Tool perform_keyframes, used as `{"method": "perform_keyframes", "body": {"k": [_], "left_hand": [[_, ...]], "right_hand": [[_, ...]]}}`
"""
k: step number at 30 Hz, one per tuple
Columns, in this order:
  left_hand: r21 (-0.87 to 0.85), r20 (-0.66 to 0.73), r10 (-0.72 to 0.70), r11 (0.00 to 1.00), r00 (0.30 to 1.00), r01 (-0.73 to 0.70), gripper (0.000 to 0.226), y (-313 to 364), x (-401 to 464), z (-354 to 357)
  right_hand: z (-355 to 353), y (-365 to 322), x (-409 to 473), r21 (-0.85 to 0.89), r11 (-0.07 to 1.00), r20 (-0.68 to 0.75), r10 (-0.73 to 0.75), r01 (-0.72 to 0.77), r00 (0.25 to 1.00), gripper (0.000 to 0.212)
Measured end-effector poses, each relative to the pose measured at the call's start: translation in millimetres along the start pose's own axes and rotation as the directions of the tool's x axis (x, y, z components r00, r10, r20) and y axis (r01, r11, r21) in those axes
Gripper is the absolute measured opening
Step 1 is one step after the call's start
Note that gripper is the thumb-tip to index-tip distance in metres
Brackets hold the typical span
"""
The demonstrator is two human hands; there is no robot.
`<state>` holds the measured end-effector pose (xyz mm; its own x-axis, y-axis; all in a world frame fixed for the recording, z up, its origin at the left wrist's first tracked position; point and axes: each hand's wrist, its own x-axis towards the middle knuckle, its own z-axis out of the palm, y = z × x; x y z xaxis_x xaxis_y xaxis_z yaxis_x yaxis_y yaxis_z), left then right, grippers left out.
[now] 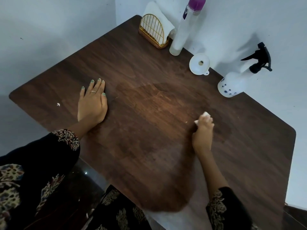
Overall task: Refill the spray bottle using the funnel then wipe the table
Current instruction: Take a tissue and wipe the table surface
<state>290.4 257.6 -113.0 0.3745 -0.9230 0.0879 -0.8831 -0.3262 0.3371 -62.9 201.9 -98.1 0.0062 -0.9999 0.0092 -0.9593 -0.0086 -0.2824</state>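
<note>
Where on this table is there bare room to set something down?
Free: the near right corner beyond the right hand holding the tissue, and the far left stretch between the left hand and napkin holder. Crowded: the wall edge with tall bottle, funnel, spray bottle.

Right hand [203,130] presses tissue wad [206,115] on table [149,130]; left hand [92,103] flat.

Black sleeves [49,151] with patterned cuffs, ring [93,91] and green-painted nails on left hand [92,103]
</note>
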Motion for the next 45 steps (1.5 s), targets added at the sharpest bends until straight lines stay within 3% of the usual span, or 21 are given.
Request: {"method": "perform_keyframes", "body": {"k": [5,7,11,13,14,15,16,17,20,23,26,30,32,34,36,43,45], "left_hand": [[0.003,-0.003,0.005,1.0,1.0,-0.005,0.049,0.3,0.0,0.2],[0.005,-0.004,0.007,1.0,1.0,-0.007,0.049,0.3,0.0,0.2],[0.009,-0.005,0.007,1.0,1.0,-0.007,0.049,0.0,0.0,0.9],[0.007,-0.005,0.006,1.0,1.0,-0.006,0.049,-0.1,0.4,1.1],[0.007,-0.005,0.007,1.0,1.0,-0.007,0.049,-0.3,0.6,1.1],[0.007,-0.005,0.007,1.0,1.0,-0.007,0.049,-0.5,0.4,1.0],[0.007,-0.006,0.007,1.0,1.0,-0.007,0.049,-0.8,0.3,1.0],[0.005,-0.004,0.007,1.0,1.0,-0.006,0.049,-1.0,0.3,1.1],[0.005,-0.002,0.009,1.0,1.0,-0.009,0.049,-1.9,-0.4,1.6],[0.0,-0.002,0.004,1.0,1.0,-0.004,0.049,-1.5,0.4,1.7],[-0.002,0.0,0.008,1.0,1.0,-0.008,0.049,-1.4,0.4,1.8],[-0.002,-0.003,0.006,1.0,1.0,-0.006,0.05,-1.9,0.2,2.3],[-0.004,-0.001,0.005,1.0,1.0,-0.005,0.05,-1.9,0.1,2.4],[-0.004,0.001,0.003,1.0,1.0,-0.003,0.05,-1.7,-0.1,2.1],[-0.004,0.001,-0.002,1.0,1.0,0.002,0.05,-1.0,-0.1,1.6],[-0.002,0.009,-0.008,1.0,1.0,0.008,0.05,0.1,0.1,-0.2],[-0.002,0.005,-0.011,1.0,1.0,0.011,0.05,0.8,-0.2,-0.4]], "right_hand": [[37.6,-87.4,-75.4,0.146,0.923,0.102,-0.372,0.356,0.923,0.049],[50.7,-114.7,-111.1,0.209,0.844,0.106,-0.521,0.493,0.847,0.033],[44.7,-133.0,-156.9,0.328,0.665,0.128,-0.735,0.671,0.666,0.048],[30.8,-135.4,-165.3,0.533,0.639,0.227,-0.739,0.555,0.634,0.046],[22.1,-136.1,-164.2,0.682,0.635,0.297,-0.695,0.364,0.655,0.043],[12.6,-137.7,-160.9,0.786,0.614,0.411,-0.61,0.076,0.678,0.04],[4.3,-138.3,-155.0,0.813,0.545,0.521,-0.528,-0.202,0.67,0.037],[-0.6,-135.9,-146.9,0.799,0.477,0.581,-0.456,-0.366,0.674,0.034],[-7.7,-115.8,-109.5,0.805,0.379,0.556,-0.213,-0.457,0.804,0.032],[-12.0,-89.3,-69.3,0.757,0.533,0.461,-0.028,-0.377,0.887,0.029],[-14.8,-72.7,-44.9,0.628,0.716,0.386,0.056,-0.306,0.921,0.028],[-15.3,-73.0,-34.1,0.425,0.903,0.214,-0.034,-0.062,0.976,0.029],[-7.4,-75.7,-34.9,0.202,0.977,0.063,-0.084,0.07,0.994,0.025],[3.4,-79.4,-40.3,0.034,0.983,-0.09,-0.174,0.178,0.981,0.02],[6.2,-85.2,-47.1,0.003,0.97,-0.154,-0.24,0.244,0.958,0.015],[7.2,-86.2,-61.6,0.083,0.966,-0.032,-0.244,0.246,0.969,0.018],[6.0,-84.7,-67.9,0.017,0.96,-0.022,-0.278,0.278,0.96,0.019]]}}
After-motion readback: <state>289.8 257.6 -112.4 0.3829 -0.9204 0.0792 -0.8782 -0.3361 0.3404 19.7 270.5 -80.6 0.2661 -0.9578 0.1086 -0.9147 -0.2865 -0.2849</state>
